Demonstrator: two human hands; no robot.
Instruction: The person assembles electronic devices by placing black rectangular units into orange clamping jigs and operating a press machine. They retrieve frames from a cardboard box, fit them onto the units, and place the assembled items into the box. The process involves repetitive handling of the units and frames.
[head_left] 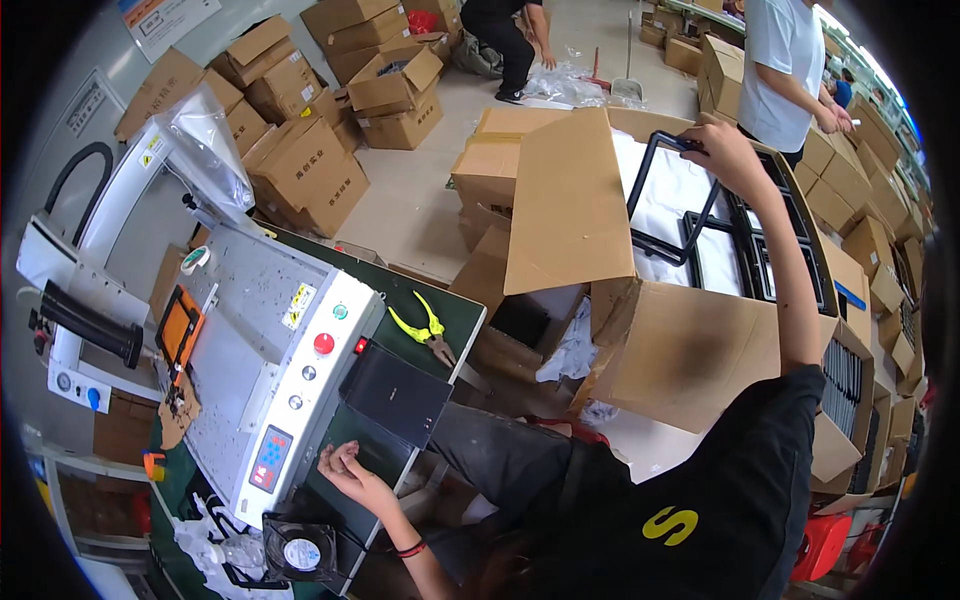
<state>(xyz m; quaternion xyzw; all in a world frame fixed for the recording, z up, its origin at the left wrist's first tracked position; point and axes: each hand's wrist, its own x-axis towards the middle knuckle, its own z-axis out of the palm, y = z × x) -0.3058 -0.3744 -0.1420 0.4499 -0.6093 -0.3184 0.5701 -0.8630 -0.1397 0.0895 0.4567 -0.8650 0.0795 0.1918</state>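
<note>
My right hand (728, 152) grips a black rectangular frame (642, 177) by its upper edge, tilted over an open cardboard box (690, 340). Inside that box, more black frames (750, 243) rest beside and on white sheeting (655, 205). My left hand (352, 474) hovers by the front of a white bench machine (312, 375), fingers loosely curled and apart, with nothing visible in them. Near it on the green bench lies a flat black panel (395, 394). Yellow-handled pliers (424, 327) are at the bench corner.
An orange fixture (180, 328) sits on the machine bed. A black fan (300, 550) stands at the bench's near end. Stacked cartons (305, 175) line the back left. Two other people are beyond the box, one in a white shirt (782, 60). A red stool (822, 548) is at right.
</note>
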